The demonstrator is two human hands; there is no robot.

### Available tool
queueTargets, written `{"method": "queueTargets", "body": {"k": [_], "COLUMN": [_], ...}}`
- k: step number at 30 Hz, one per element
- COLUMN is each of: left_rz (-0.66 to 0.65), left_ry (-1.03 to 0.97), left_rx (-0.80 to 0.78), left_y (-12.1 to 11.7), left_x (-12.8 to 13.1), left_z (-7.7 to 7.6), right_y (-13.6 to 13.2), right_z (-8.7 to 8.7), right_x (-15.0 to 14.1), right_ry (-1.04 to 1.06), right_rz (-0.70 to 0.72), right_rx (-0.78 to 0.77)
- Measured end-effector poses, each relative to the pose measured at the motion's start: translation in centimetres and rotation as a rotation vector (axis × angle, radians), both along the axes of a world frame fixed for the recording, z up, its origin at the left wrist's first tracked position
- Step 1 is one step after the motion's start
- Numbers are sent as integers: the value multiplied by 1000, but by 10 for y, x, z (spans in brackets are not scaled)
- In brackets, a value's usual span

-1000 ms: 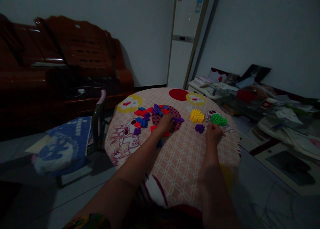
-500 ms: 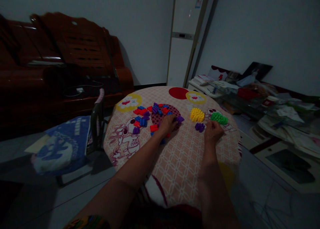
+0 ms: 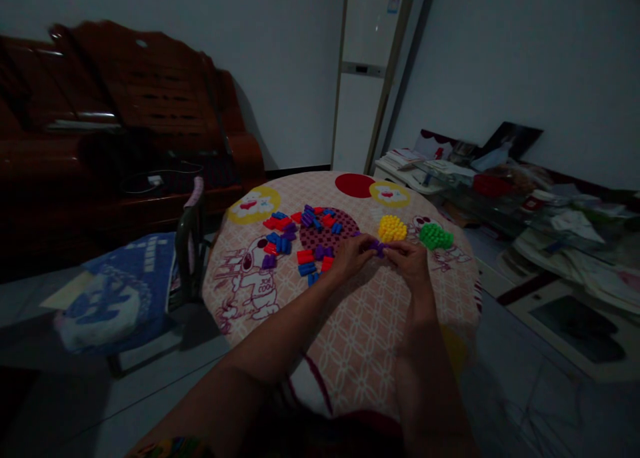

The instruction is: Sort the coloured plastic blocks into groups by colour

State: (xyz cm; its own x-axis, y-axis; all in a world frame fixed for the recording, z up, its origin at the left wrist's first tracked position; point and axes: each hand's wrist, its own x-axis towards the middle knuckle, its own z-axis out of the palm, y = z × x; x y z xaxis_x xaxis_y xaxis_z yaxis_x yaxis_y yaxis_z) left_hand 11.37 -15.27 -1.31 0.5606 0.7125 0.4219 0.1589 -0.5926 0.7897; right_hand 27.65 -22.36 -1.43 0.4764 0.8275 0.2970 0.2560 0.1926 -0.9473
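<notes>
My left hand [image 3: 352, 256] and my right hand [image 3: 409, 261] meet over the round table, fingertips pinched on purple toy blocks [image 3: 379, 248] between them. The fingers partly cover these blocks, so their exact shape is hidden. Just beyond sits a bumpy cluster of yellow blocks [image 3: 393, 229]. To the right of it, past my right hand, lies a green cluster [image 3: 436, 237]. Left of my left hand are loose red blocks [image 3: 305, 257], blue blocks [image 3: 307, 269] and a purple block [image 3: 324, 252].
A patterned cloth [image 3: 345, 338] covers the table. More mixed blocks [image 3: 280, 242] lie at its left. A chair with a blue cover [image 3: 120, 298] stands left, a wooden sofa [image 3: 150, 105] behind it. At right is a cluttered glass-topped cabinet [image 3: 480, 198].
My left hand has moved right from the loose blocks, and my right hand has come left from near the green cluster. Both now meet at the purple blocks.
</notes>
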Motion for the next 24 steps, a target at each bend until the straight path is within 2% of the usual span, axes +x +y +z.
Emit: {"method": "queueTargets", "body": {"k": [2,5,7,9,13,17,21,24], "left_rz": [24,130,226,300,398,477,519,454], "left_ry": [-16,-20,-1,14,26,58,130,202], "left_rx": [-8,-4,-1,-10,-4,37,52,93], "left_y": [4,15,23,30,40,49,56,57], "left_x": [-4,-15,-25,-34,-47,-58,-64,-54], "left_z": [1,3,3,3,2,0,-4,-8], "right_y": [1,2,1,-1,-3,-2,-3,-5], "right_z": [-3,-13,-21,-27,-31,-30,-30,-27], "right_x": [9,32,46,55,55,49,45,42], "right_ry": [31,85,4,-173,-456,-514,-548,-546], "right_rz": [-121,-456,-644,-754,-788,-748,-730,-787], "right_rx": [71,151,94,-32,-230,-347,-321,-255]}}
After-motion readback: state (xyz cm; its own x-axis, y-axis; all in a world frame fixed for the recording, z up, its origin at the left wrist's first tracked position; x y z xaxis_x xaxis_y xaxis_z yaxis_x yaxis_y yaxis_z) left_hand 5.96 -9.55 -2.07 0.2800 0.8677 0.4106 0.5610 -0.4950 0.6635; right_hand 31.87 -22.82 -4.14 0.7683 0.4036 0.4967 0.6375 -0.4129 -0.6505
